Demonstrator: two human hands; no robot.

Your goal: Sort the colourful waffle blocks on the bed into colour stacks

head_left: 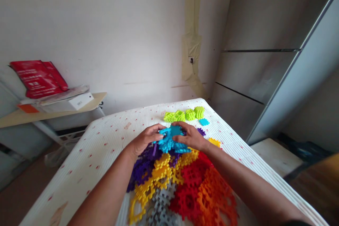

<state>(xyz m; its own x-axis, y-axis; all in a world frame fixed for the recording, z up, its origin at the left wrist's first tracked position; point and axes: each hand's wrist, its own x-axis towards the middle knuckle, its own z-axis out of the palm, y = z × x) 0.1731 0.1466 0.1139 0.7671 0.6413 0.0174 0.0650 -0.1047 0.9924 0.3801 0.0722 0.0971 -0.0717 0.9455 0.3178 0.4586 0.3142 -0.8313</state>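
My left hand [145, 139] and my right hand [191, 136] both grip a cluster of blue toothed plastic tiles [171, 140] from opposite sides, fingers curled round its edges. The cluster is held just above a heap of the same kind of tiles: purple [144, 164], yellow [156, 178], red [189, 187], orange [218, 197] and grey [161, 208]. Beyond my hands stands a row of joined lime-green tiles [184, 114], with one loose blue tile [203, 122] beside it.
Everything lies on a white ribbed mattress [106, 144] with small red dots. A low wooden table [53, 111] at the left holds a red bag [38, 77] and a white box. A grey sliding panel [291, 88] stands at the right.
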